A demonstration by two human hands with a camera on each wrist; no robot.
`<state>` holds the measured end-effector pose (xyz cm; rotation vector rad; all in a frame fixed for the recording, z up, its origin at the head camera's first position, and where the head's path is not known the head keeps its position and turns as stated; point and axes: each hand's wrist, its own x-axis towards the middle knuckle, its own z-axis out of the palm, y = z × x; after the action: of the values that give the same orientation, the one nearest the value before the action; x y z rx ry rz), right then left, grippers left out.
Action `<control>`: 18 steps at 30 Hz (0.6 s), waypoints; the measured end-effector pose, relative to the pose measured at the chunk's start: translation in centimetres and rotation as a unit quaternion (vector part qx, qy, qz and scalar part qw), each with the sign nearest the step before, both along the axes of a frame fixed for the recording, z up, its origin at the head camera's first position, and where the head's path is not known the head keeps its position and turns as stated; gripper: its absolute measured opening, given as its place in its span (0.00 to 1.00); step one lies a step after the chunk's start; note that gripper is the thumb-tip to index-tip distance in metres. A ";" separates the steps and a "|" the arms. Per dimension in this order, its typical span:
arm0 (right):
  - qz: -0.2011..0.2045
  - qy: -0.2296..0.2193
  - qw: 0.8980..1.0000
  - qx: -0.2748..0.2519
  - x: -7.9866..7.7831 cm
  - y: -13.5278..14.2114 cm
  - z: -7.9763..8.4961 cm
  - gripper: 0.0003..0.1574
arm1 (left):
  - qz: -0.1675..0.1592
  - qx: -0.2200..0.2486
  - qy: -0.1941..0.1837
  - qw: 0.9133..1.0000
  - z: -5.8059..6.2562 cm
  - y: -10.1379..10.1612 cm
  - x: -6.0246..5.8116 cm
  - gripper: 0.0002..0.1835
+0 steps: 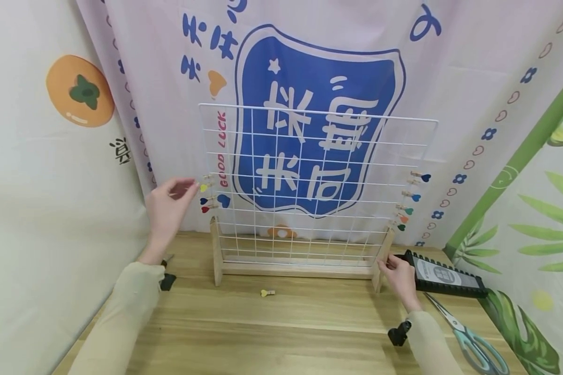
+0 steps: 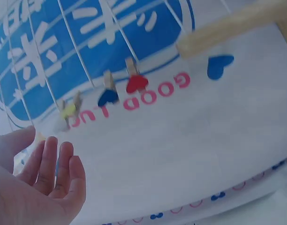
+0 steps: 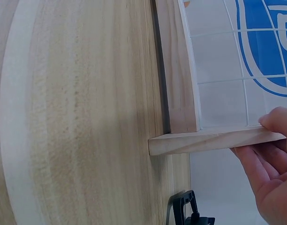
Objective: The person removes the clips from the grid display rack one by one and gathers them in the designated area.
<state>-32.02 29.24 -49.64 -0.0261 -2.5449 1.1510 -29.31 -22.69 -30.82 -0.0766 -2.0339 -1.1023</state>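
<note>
A white wire grid [image 1: 300, 172] stands upright in a wooden stand [image 1: 295, 270]. On its left edge hang small wooden clothespins with hearts: a yellow one [image 2: 69, 110], a blue one [image 2: 108, 96] and a red one [image 2: 136, 83]. My left hand [image 1: 169, 205] is just left of the yellow clothespin, apart from it, with fingers loosely bent and nothing between them. My right hand [image 1: 400, 276] grips the stand's right wooden upright [image 3: 214, 140], thumb on one side and fingers on the other. Another yellow heart clothespin [image 1: 266, 293] lies on the table before the stand.
Several heart clothespins [image 1: 408, 209] line the grid's right edge. Beside my right hand lie a black ridged case [image 1: 445, 275] and teal-handled scissors [image 1: 469, 333]. A printed curtain [image 1: 450, 94] hangs behind the grid. The wooden table [image 1: 262, 333] extends in front.
</note>
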 end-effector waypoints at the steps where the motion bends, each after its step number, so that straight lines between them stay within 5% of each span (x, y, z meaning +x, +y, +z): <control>1: 0.000 -0.001 1.000 0.001 0.0 0.0 0.0 0.12 | 0.003 -0.007 0.004 1.000 0.3 -0.3 -0.3 0.13; 12: 0.002 0.006 1.000 0.001 0.3 -0.2 0.1 0.11 | -0.004 -0.095 -0.076 0.993 0.8 -1.9 -2.3 0.16; 18: -0.002 0.015 1.000 0.008 0.2 -0.3 0.1 0.10 | -0.007 -0.096 -0.073 0.993 0.7 -1.9 -2.6 0.16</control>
<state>-31.80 28.99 -49.54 -0.0106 -2.5275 1.1208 -31.96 -24.61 -30.15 -0.1111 -2.2702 -0.9404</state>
